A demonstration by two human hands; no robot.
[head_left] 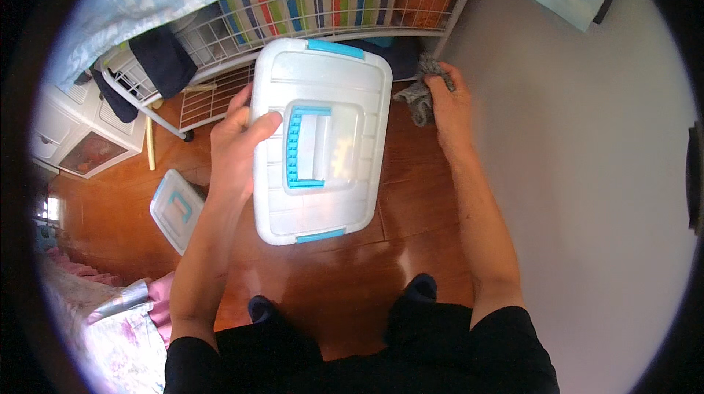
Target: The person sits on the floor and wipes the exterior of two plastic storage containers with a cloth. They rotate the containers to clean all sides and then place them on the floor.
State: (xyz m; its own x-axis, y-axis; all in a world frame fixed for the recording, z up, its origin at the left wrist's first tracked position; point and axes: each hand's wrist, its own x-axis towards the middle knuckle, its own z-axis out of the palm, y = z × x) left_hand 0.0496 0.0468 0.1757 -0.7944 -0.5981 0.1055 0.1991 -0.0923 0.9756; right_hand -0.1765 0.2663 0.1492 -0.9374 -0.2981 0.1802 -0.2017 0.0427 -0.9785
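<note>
My left hand (238, 141) grips the left edge of a white plastic storage box lid (345, 210), its thumb on top and its fingers out of sight underneath. A blue folding handle (295, 152) lies in the middle, and blue clips sit on its far and near edges. Whether a box is under the lid cannot be made out. To the right, my right hand (449, 97) is closed on a crumpled grey cloth (419, 100), held apart from the lid near the wall.
Ahead stands a white wire rack (367, 31) with a striped bag (308, 9) and dark cloths (163, 60). A second white lid (176, 207) is on the wooden floor (418, 210) at left. White drawers (95, 133) stand farther left, a grey wall (579, 174) at right, floral bedding (128, 335) at lower left.
</note>
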